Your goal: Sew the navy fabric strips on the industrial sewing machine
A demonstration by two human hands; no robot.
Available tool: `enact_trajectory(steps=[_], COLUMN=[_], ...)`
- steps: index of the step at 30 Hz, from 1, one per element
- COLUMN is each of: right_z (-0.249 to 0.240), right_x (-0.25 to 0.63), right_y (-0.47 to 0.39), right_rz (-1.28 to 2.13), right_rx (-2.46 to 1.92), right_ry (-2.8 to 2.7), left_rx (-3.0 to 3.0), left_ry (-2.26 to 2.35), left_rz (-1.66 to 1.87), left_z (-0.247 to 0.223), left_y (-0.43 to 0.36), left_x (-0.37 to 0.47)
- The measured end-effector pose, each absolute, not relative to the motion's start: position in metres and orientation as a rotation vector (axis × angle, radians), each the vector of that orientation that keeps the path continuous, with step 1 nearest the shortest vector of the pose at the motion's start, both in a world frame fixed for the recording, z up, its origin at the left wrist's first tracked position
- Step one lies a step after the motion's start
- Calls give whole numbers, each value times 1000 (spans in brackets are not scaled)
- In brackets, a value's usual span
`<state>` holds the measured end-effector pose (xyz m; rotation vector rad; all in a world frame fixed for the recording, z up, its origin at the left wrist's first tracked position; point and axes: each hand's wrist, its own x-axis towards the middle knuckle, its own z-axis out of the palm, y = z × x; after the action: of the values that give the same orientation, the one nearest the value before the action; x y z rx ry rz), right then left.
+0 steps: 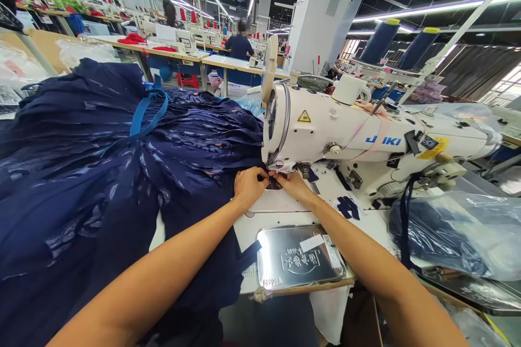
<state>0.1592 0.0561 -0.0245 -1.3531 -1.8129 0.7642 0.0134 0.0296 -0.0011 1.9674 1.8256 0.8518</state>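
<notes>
A white sewing machine (317, 119) stretches from the centre to the right. Under its needle head, my left hand (251, 186) has its fingers pinched together at the needle area. My right hand (293, 184) comes in from the other side, its fingertips closed and almost touching the left ones. What either hand pinches is too small to make out. A big heap of navy garments (195, 146) lies left of the machine, reaching up to my left hand. A blue strap (142, 114) is looped over the heap.
A silver metal lid (299, 257) lies at the table's front edge, between my forearms. Small navy pieces (347, 207) are right of my right hand. A plastic bag (456, 233) of dark cloth sits at the right. People work at machines behind.
</notes>
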Motion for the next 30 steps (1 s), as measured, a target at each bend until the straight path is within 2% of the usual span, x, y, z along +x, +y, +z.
enact_trajectory(steps=[30], right_z=[-17], right_x=[157], right_y=[49], right_rz=[941], right_rx=[-1368], right_ry=[-1663], left_rx=[1920], left_ry=[1806], left_rz=[844], left_z=[3], left_y=[26], left_x=[14])
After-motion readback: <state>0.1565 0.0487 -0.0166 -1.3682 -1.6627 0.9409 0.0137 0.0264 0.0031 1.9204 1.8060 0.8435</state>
